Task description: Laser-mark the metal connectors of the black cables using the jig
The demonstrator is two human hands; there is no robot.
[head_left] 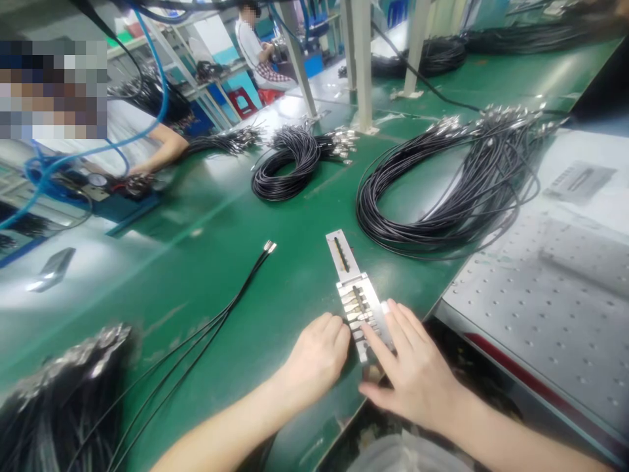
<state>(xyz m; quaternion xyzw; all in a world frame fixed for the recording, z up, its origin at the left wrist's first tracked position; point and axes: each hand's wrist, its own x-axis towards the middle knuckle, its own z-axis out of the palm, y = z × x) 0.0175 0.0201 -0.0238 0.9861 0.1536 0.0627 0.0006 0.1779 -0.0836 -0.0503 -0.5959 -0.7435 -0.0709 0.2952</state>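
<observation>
At your far left, a bundle of black cables with metal ends lies heaped at the near edge of the green table. From it, a few loose cables run up and to the right across the mat, and their metal tips end well apart from your hands.

Your left hand rests knuckles-up on the table with the fingers curled in and pressed together. Its fingertips touch the left edge of the metal fixture. You cannot tell whether anything is pinched under them.

The fixture lies flat near the front edge of the table, between your two hands. It is a slotted plate at the far end and a ribbed block at the near end.

Your right hand lies palm-down over the fixture's near right corner. Its fingers are straight and slightly spread, the fingertips press on the block, and the thumb sticks out to the left below it.

Beyond the fixture, a small coil of black cable and a large coil lie on the mat. To your right sits a grey perforated plate.

At the upper left, a co-worker's arm rests on the table.
</observation>
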